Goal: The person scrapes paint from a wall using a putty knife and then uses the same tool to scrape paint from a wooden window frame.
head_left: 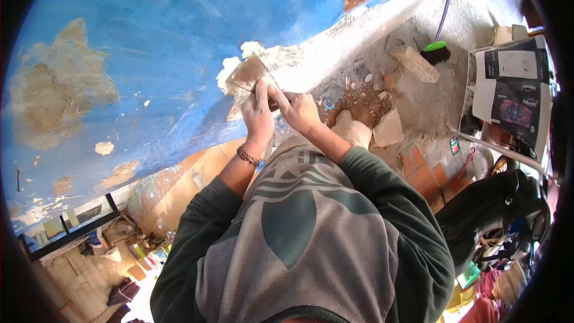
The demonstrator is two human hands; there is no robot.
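A wide-bladed scraper point(249, 74) lies against the blue wall point(173, 36), its blade at the edge of a patch of peeled paint point(232, 67) showing white. My right hand point(302, 113) is closed round its handle, which is mostly hidden, with a finger or thumb stretched toward the blade. My left hand point(258, 121), with a braided bracelet at the wrist, presses its fingers on the base of the blade. Both hands are dusted with pale powder.
Rubble point(362, 87), a pale block point(414, 64) and a broken slab point(388, 128) litter the floor. A green-headed broom point(434, 48) stands beyond. At right are a printed box point(517, 93) and a dark bag point(484, 215). Bare plaster point(63, 87) shows on the left wall.
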